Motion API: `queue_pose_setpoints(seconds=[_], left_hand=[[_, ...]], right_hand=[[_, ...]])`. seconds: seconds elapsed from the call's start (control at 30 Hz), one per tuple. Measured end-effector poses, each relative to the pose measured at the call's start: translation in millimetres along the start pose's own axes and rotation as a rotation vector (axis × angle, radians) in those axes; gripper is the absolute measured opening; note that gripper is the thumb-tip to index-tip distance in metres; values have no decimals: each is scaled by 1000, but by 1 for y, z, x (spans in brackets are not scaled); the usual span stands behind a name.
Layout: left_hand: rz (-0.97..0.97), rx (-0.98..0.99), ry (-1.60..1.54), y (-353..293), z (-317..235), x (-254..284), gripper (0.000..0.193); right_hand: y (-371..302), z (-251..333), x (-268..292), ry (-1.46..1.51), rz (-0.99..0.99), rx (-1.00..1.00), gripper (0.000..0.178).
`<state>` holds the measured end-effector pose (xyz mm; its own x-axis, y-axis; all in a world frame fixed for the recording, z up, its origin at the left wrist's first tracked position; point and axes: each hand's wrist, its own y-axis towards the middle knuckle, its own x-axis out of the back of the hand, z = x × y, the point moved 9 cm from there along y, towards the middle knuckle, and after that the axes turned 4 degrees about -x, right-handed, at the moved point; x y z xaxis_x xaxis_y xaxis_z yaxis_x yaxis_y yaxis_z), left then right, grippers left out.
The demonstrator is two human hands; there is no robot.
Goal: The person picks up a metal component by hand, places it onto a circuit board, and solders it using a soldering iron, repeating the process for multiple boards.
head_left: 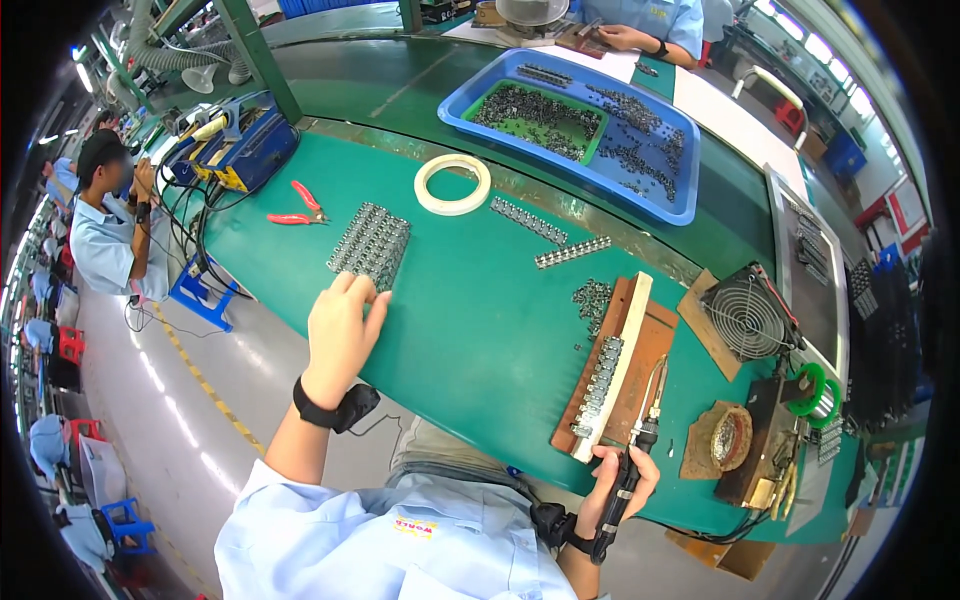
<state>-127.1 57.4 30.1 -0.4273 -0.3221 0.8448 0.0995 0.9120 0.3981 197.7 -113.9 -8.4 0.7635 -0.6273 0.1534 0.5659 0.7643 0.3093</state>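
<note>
Several fingers of the left hand (pixel 343 325) bend at the near edge of the stacked metal strips (pixel 371 238), whether pinching I cannot tell; the right hand (pixel 645 474) closes round a black soldering iron (pixel 648 431).

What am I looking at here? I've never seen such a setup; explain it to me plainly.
No robot here: these are a person's own two hands. The single picture comes from a fisheye camera on their head, looking down, so straight edges bend near the rim. The left hand is at the near edge of a block of metal parts. The right hand holds a black-handled tool, seemingly a soldering iron, beside a brown board bearing a pale strip. On the green work surface also lie a ring of tape and red-handled pliers; a fan stands at the right.
</note>
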Motion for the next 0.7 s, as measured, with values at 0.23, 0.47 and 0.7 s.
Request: queue_pose_setpoints(seconds=[0.23, 0.47, 0.7], left_hand=[[-80, 66, 163, 0, 17, 7, 20], [144, -116, -468, -31, -93, 0, 23], [570, 37, -972, -68, -175, -83, 23]], right_hand=[[-1, -2, 3, -18, 1, 17, 25], [3, 1, -1, 27, 29, 76, 26], [1, 0, 4, 9, 10, 90, 25]])
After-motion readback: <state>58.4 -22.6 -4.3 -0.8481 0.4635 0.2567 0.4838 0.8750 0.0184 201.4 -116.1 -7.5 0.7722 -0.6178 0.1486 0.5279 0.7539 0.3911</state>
